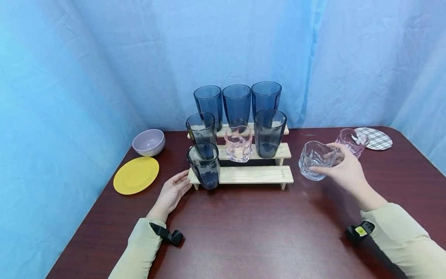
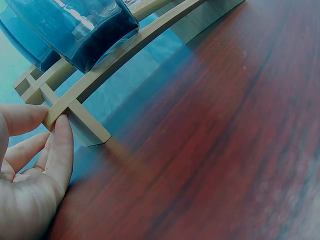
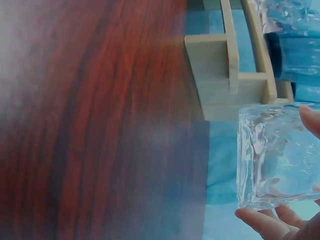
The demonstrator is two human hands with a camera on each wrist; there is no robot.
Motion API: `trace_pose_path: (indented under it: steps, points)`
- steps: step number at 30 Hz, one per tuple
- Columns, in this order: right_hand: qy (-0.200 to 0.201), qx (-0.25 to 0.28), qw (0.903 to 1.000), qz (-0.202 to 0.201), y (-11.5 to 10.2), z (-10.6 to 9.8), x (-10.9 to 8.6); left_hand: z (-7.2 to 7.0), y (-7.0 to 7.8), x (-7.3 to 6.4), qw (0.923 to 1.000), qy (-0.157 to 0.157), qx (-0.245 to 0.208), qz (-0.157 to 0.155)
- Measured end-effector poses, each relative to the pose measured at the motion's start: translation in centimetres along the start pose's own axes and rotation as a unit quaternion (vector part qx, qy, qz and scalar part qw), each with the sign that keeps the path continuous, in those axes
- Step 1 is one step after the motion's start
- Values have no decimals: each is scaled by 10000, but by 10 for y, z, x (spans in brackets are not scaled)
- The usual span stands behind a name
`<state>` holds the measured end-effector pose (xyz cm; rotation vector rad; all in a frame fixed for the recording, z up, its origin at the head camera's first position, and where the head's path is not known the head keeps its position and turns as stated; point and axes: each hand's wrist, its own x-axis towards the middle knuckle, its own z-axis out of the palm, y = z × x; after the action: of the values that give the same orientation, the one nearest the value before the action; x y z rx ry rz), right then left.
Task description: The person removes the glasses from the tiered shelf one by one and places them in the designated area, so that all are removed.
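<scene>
My right hand (image 1: 343,166) grips a clear glass tumbler (image 1: 315,161) between thumb and fingers, right of the wooden stepped rack (image 1: 254,175). In the right wrist view the tumbler (image 3: 277,157) is raised off the table. With thumb and a finger, my left hand (image 1: 174,192) pinches the left end of the rack's lowest board (image 2: 75,97). A dark blue-grey glass (image 1: 205,166) stands on that board's left part. The middle step carries a dark glass (image 1: 201,130), a short pink-tinted tumbler (image 1: 238,144) and another dark glass (image 1: 270,135). Three blue glasses (image 1: 237,104) line the top step.
To the left are a lavender bowl (image 1: 149,142) and a yellow plate (image 1: 136,175). Behind my right hand stands a pink tumbler (image 1: 350,141) beside a checked round coaster (image 1: 378,138). Blue curtains (image 1: 223,42) enclose the dark red wooden table (image 1: 251,232).
</scene>
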<state>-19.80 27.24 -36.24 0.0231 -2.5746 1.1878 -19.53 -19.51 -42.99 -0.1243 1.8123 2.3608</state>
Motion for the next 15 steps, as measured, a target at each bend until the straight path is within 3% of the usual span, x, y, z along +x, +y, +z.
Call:
trace_pose_path:
  steps: [7,15]
  points:
    - [385,-4,9984,403,3,4,10,0,0,0,10000,19,-40,33]
    - [656,1,9972,363,7,12,25,-1,-1,0,9999,15,36,117]
